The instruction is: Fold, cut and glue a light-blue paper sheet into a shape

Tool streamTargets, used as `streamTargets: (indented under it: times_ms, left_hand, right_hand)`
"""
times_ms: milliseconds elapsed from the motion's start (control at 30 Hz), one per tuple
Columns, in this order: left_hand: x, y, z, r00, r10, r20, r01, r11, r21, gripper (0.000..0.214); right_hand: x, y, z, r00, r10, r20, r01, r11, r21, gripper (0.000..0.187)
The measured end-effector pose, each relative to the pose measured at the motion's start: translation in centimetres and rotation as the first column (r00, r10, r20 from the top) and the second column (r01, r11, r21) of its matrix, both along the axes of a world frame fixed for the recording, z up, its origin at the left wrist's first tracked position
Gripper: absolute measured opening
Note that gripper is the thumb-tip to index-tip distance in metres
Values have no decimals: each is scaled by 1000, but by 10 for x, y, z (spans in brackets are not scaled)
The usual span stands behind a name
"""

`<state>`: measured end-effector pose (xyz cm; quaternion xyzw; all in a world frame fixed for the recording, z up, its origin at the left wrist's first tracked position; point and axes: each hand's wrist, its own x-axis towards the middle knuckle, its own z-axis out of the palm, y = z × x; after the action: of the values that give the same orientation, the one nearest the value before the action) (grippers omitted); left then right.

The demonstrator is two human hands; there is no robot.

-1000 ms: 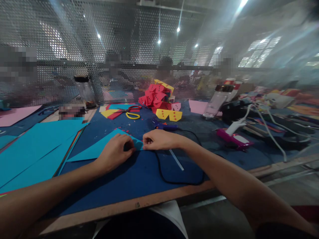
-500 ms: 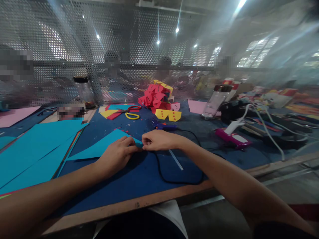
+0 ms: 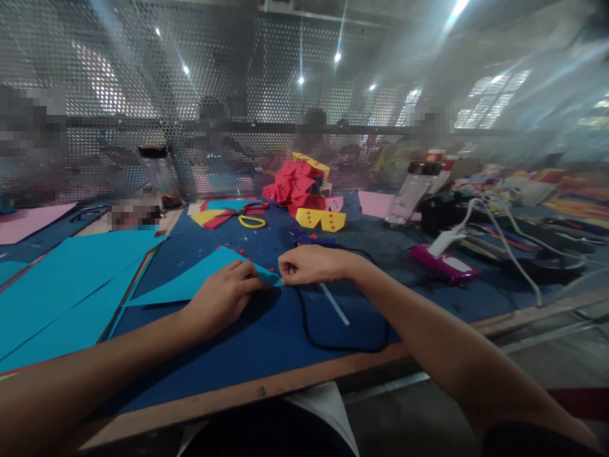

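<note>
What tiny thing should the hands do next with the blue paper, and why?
Maybe slide the left hand leftward along the near edge of the blue paper, pressing gently. That hand is already on the paper, the right hand is at its right corner, and a dark shadow suggests the left part isn't quite flat.

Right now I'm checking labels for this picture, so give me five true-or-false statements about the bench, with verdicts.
1. The left hand is at the blue sheet. True.
2. The scissors have one red and one yellow handle. True.
3. The right hand holds the scissors. False: it is at the sheet's right-hand tip.
4. The purple box lies left of the scissors. False: it lies to their right.
5. The pile of red paper pieces lies beyond both hands. True.
</note>
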<state>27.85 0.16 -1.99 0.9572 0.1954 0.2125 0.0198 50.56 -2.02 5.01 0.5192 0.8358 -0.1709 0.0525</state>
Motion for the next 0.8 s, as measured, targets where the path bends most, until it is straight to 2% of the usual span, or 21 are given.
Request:
streamTargets:
  times_ms: [333,500,633,800]
  left_hand:
    - [0,0,-1,1000,5,7,-4,1000,-14,33]
    - [0,1,-3,1000,8,20,-7,1000,-15,31]
    - [1,1,-1,999,34,20,-32,998,-59,24]
    - [1,0,1,994,100,47,-93,985,-143,15]
  right_hand:
    - [12,6,-4,1000,14,-25,-15,999,-42,17]
    - [10,5,-1,989,22,-146,-23,1000,-4,24]
    - [0,3,-5,954,52,-294,-37,998,56,18]
    - [-12,3,-19,958,72,-276,-53,996,77,11]
